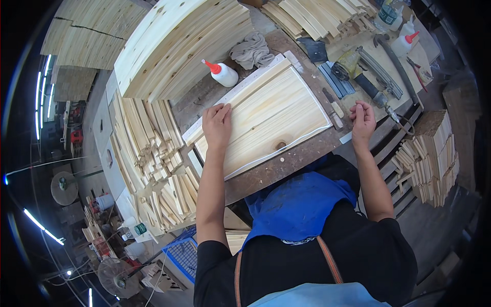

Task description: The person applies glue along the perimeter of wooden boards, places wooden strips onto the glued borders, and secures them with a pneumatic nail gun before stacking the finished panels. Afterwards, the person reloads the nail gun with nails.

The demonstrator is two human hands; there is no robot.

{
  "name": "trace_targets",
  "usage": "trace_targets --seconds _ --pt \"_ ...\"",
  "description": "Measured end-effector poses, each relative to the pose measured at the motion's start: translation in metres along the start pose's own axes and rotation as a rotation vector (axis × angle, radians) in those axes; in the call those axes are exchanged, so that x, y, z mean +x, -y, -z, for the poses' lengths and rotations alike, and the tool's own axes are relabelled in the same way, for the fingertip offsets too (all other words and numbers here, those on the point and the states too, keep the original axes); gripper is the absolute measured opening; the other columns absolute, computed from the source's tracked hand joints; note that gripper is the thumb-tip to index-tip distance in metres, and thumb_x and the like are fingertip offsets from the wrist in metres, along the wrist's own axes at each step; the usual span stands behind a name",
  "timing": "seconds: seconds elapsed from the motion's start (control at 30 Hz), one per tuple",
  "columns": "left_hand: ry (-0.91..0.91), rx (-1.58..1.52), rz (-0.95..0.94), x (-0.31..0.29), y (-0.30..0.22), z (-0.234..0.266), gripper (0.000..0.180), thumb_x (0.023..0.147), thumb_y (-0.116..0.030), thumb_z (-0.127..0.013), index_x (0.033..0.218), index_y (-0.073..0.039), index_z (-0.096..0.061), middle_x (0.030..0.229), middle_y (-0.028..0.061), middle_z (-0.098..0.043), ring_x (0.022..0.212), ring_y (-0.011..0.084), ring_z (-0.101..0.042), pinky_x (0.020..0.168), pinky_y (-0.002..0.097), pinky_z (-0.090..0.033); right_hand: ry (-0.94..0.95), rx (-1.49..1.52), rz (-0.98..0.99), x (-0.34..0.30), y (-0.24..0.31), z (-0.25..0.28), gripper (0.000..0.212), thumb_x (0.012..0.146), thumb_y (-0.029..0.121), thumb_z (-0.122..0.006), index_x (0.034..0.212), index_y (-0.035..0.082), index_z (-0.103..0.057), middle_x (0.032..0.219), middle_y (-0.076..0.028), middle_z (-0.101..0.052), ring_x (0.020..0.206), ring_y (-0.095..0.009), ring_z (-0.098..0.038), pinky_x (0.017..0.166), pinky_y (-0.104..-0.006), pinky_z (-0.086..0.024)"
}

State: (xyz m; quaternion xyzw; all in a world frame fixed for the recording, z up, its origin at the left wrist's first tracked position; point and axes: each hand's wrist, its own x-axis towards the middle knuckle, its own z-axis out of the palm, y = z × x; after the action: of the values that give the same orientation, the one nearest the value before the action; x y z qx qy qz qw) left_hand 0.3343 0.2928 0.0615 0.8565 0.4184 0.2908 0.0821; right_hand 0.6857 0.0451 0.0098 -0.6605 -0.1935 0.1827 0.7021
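A pale wooden panel (271, 123) lies tilted on the worn work table in front of me. A bead of white glue runs along its near and right edges. My left hand (217, 125) rests at the panel's far left, its fingers bent and closed over a narrow wooden strip (255, 82) along the far edge. Off the panel's right end, my right hand (362, 123) hovers with loosely curled fingers, and nothing shows in it. Close to it lies a flat tool with a pale wooden handle (337, 110). Behind the strip stands a white glue bottle (225, 75) with a red tip.
A tall stack of boards (179, 51) rises at the far left, with piled wood strips (153, 148) beside it. A nail gun (360, 77), blue-grey staple strips (335, 80) and pliers (417, 71) lie right. A grey rag (251, 51) sits behind the panel.
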Motion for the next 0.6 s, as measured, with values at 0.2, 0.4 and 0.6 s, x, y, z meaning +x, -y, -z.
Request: trace_targets --seconds 0.2,0.4,0.6 --pt "-0.022 0.036 0.046 0.013 -0.006 -0.007 0.014 0.089 -0.015 -0.079 0.101 -0.009 -0.083 0.102 0.0092 -0.071 0.097 0.0281 -0.063 0.085 0.0404 -0.052 0.017 0.014 -0.038 0.012 0.008 0.000 0.020 0.109 0.020 -0.060 0.118 0.003 -0.066 0.095 -0.002 -0.069 0.075 -0.004 -0.056 0.064 -0.0190 -0.043" --pt "-0.031 0.007 0.075 0.004 0.008 -0.001 0.009 0.086 -0.012 -0.080 0.094 -0.009 -0.082 0.093 0.0084 -0.067 0.089 0.0288 -0.061 0.079 0.0411 -0.051 0.131 -0.180 0.270 0.028 0.057 -0.041 0.017 0.105 0.017 -0.064 0.115 0.002 -0.067 0.095 -0.004 -0.070 0.078 -0.009 -0.062 0.069 -0.0235 -0.050" --pt "-0.047 0.055 0.103 -0.004 0.009 0.004 0.011 0.087 -0.015 -0.080 0.096 -0.007 -0.081 0.093 0.0096 -0.066 0.090 0.0291 -0.061 0.079 0.0412 -0.051 0.305 -0.867 0.682 0.134 0.071 -0.142 0.028 0.088 0.016 -0.078 0.112 0.005 -0.069 0.108 -0.015 -0.070 0.095 -0.031 -0.070 0.081 -0.0428 -0.057"
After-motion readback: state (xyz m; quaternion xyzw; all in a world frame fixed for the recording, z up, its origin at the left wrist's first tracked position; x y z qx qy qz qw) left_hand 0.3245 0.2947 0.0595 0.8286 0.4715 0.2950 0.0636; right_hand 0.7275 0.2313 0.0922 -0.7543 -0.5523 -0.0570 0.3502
